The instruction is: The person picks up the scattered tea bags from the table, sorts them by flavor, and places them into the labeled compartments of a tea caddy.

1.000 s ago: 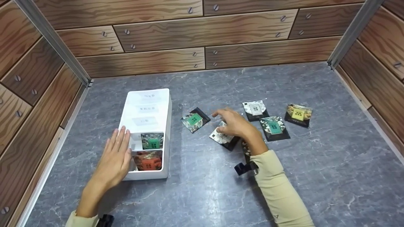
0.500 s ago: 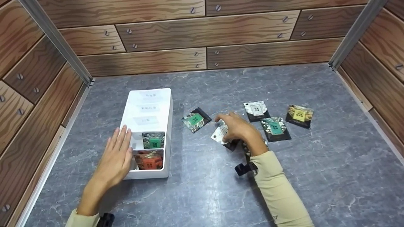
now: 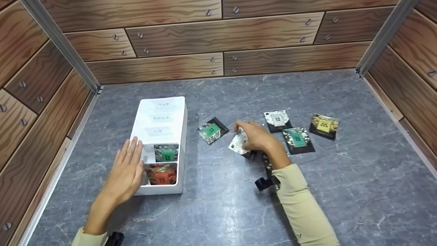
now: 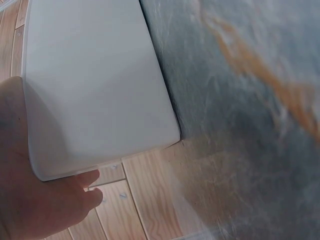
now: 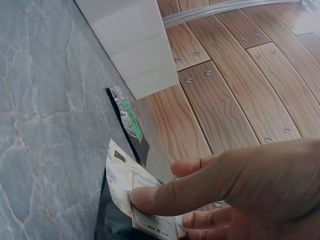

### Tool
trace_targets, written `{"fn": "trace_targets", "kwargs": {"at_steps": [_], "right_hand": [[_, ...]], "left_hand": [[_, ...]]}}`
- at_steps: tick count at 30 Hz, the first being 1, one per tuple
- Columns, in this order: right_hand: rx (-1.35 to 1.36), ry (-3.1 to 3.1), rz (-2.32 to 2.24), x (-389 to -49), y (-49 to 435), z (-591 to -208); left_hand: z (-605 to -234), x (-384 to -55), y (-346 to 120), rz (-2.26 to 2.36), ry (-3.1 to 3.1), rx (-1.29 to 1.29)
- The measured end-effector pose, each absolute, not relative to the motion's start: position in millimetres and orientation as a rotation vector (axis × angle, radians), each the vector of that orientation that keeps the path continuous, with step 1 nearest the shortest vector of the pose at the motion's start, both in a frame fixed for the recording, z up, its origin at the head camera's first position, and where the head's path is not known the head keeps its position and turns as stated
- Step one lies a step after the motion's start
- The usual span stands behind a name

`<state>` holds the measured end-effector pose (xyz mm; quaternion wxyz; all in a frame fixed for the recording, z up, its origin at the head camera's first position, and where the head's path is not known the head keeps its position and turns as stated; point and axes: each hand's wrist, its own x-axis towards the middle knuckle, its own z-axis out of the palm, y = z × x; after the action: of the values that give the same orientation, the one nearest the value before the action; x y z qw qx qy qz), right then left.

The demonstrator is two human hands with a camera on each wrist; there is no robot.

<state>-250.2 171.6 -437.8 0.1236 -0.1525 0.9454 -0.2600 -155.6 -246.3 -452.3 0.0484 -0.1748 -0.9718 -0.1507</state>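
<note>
My left hand (image 3: 123,172) lies with straight fingers along the left edge of a long white box (image 3: 183,160). In the left wrist view, the box's smooth wall (image 4: 100,90) fills much of the picture beside the hand. My right hand (image 3: 258,136) pinches a flat white-and-black sachet (image 3: 237,146) right of the box. The right wrist view has the thumb on the face of this white sachet (image 5: 120,172), with fingertips behind it. A green-labelled sachet (image 3: 212,130) lies between box and right hand.
The box's near compartments hold a green-labelled sachet (image 3: 166,153) and red sachets (image 3: 162,175). Further right lie a white sachet (image 3: 277,120), a teal-labelled one (image 3: 297,140) and a yellow-labelled one (image 3: 324,126). A dark sachet (image 3: 267,162) is partly hidden under the right wrist. Wood-patterned walls enclose the table.
The right hand has come down onto the white-and-black sachet; thumb and fingers have closed on it and its near edge has shifted. The left hand has stayed at the box.
</note>
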Motion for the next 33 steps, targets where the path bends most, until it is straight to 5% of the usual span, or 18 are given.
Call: {"fn": "trace_targets", "kwargs": {"at_steps": [33], "right_hand": [[-0.654,2.885,-1.223,-247.3,165.2,-416.6]], "left_hand": [[-453.4,-155.5,-247.0,-0.451,-2.972,-0.518]]}}
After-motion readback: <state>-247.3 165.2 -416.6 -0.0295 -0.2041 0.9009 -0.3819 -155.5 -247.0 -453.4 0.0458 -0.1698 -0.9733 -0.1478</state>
